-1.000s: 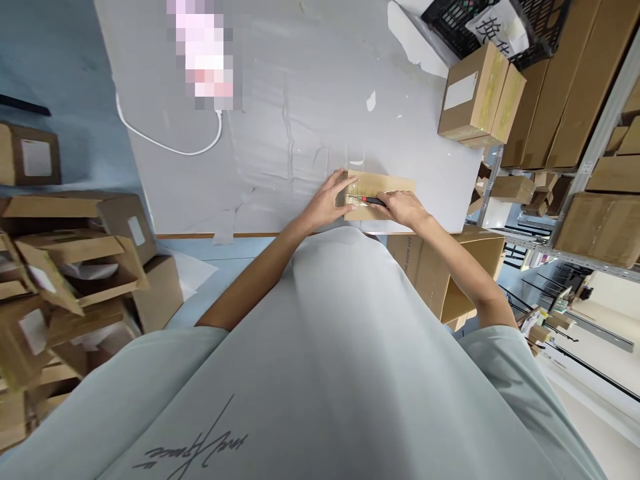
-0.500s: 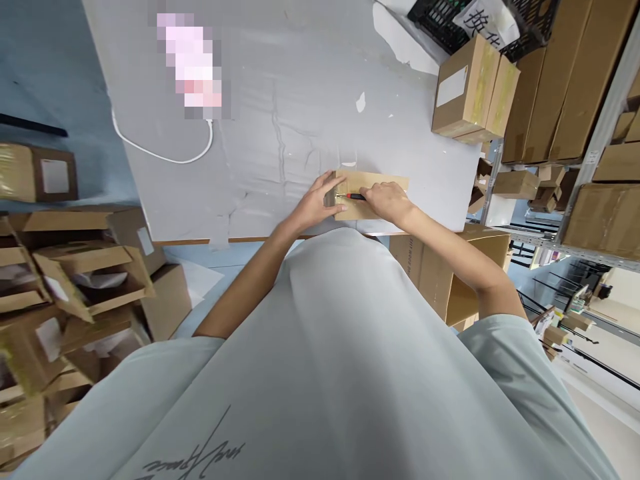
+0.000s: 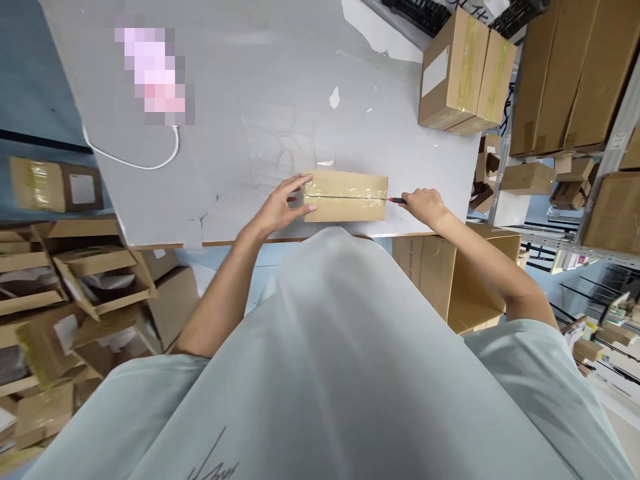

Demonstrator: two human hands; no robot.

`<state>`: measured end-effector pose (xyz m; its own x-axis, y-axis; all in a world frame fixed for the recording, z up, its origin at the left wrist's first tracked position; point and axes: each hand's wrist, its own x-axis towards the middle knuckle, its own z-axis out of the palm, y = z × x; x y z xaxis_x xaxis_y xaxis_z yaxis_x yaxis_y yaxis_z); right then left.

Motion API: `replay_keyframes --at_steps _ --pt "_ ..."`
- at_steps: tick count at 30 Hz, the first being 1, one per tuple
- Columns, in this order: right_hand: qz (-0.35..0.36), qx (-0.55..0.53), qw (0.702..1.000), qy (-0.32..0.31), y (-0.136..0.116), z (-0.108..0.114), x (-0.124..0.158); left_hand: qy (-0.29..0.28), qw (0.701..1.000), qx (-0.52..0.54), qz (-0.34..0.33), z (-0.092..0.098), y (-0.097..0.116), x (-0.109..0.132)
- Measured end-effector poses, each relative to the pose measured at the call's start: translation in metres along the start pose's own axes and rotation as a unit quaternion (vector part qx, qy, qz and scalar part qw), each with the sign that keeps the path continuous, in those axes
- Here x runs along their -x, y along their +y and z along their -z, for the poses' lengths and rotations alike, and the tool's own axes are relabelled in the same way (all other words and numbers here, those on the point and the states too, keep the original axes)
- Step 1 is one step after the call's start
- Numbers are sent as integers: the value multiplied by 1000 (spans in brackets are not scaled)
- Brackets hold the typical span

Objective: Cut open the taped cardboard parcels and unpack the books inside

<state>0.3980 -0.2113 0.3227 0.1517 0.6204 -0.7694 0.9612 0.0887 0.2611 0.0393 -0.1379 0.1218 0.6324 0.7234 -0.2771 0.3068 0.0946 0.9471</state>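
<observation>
A small cardboard box lies on the grey table close to my body. Clear tape covers its top, and a dark, straight slit runs along the middle seam from end to end. My left hand braces the box's left end, thumb on the near corner and fingers on the far one. Just past the right end, my right hand is closed around a slim box cutter with a black and red handle. Its tip points left and sits at the box's right edge; whether it touches there, I cannot tell.
Two taped boxes stand at the table's back right. A white cable leads to a blurred pink object at the back left. An open carton is below the table on the right; several open boxes are stacked left.
My right hand has drawn the box cutter rightwards from the box's left part to its right end. The slit now shows along the tape. My left hand still holds the left end.
</observation>
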Motion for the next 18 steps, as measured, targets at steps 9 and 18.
replay_keyframes --at_steps 9,18 --pt "106 -199 971 83 57 -99 -40 52 997 15 52 -15 11 10" --pt "68 -500 835 218 -15 -183 -123 133 986 14 104 2 0 24"
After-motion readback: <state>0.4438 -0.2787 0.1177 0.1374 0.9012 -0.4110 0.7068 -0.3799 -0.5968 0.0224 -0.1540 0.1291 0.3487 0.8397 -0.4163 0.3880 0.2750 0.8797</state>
